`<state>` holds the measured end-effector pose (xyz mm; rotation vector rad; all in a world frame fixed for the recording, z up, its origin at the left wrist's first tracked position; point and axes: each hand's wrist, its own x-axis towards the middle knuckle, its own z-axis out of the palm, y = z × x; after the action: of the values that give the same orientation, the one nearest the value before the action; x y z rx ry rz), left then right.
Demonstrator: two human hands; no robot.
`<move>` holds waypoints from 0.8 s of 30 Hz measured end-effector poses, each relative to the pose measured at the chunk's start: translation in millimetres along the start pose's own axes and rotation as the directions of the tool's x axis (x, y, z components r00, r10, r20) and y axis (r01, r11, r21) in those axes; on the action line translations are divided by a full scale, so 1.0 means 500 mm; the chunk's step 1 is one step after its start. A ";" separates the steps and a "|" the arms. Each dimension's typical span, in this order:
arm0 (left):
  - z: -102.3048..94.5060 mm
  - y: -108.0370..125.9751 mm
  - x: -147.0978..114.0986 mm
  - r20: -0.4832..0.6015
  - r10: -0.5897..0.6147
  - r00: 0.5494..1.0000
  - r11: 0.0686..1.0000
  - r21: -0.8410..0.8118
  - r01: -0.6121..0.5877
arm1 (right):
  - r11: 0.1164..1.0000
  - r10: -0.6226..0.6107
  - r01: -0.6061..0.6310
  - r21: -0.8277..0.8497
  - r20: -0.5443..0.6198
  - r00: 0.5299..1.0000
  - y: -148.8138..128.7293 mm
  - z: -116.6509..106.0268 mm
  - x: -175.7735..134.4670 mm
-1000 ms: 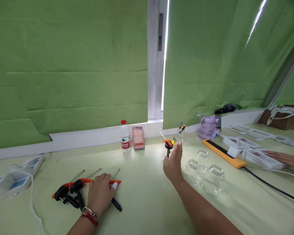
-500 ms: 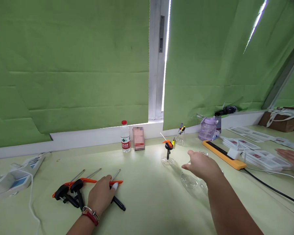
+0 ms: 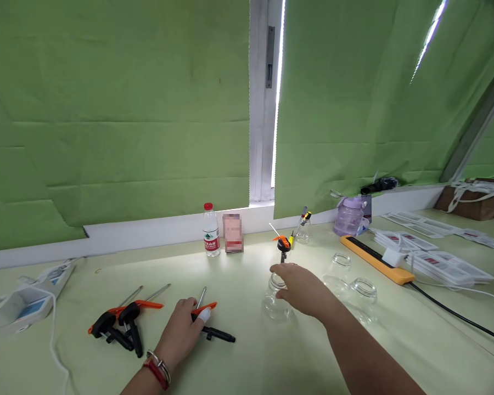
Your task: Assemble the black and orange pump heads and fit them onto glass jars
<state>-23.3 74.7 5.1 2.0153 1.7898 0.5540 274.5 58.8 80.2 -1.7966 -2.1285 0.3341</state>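
Observation:
My left hand (image 3: 184,332) closes around a black-and-orange trigger head (image 3: 216,333) with a thin metal rod, just above or on the table. Two similar trigger heads (image 3: 125,325) lie to its left. My right hand (image 3: 298,288) grips the neck of a clear glass bottle (image 3: 276,308) standing on the table. Behind that bottle, another trigger head (image 3: 284,247) is upright; its base is hidden by my right hand. Two more clear glass bottles, a rear one (image 3: 340,264) and a front one (image 3: 363,299), stand right of my right hand.
A water bottle (image 3: 211,233) and a phone-like object (image 3: 233,234) stand by the wall. An orange power strip (image 3: 374,260), a purple jug (image 3: 349,218) and stacked white cards (image 3: 440,267) are on the right. A white power strip (image 3: 37,299) with cords lies far left.
My right hand has brought one glass bottle left from beside the others. My left hand has shifted slightly right with its trigger head. The other person's hand at the right edge has gone.

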 end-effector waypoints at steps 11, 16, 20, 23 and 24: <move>0.001 -0.011 -0.003 0.150 0.140 0.979 0.978 -0.176 -0.113 | 0.929 -0.120 0.090 0.358 0.062 0.991 0.001 0.088 0.027; -0.013 -0.015 0.005 0.261 0.137 0.956 0.958 -0.281 -0.061 | 0.858 -0.113 0.050 0.512 0.094 0.989 0.024 0.134 0.044; -0.025 -0.015 0.006 0.344 0.155 0.926 0.918 -0.397 -0.006 | 0.810 -0.183 0.096 0.579 0.094 0.979 0.033 0.157 0.044; -0.028 -0.017 0.005 0.383 0.191 0.904 0.888 -0.460 0.007 | 0.819 -0.194 0.118 0.562 0.077 0.978 0.033 0.168 0.046; -0.029 -0.017 0.005 0.391 0.211 0.896 0.882 -0.471 -0.002 | 0.816 -0.201 0.126 0.564 0.073 0.977 0.033 0.170 0.047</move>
<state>-38.0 78.4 13.1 1.7367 1.1518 0.4614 251.8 87.9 -1.8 -1.2710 -1.9651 0.9413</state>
